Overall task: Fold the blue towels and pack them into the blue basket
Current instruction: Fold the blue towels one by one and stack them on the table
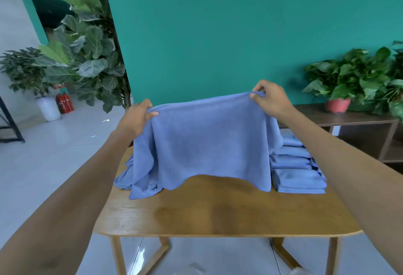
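Above the wooden tabletop (pixel 218 216), head view: a blue towel (pixel 209 141) hangs spread between two raised hands, its lower edge draping onto the tabletop at left and just brushing it at right. The cloth is soft, light and limp; it sags between its supports and will take no shape unaided, so it is best held at the top corners, as here. The left hand (pixel 136 117) pinches the upper left corner, thumb in front and fingers curled behind; the right hand (pixel 269 98) pinches the upper right corner likewise. The hands are well apart, holding the top edge nearly taut. A stack of folded towels (pixel 298 170) stands on the tabletop at right, just behind the hanging cloth. More loose blue cloth (pixel 123 178), probably unfolded towels, lies bunched at left. The blue basket is not in view.
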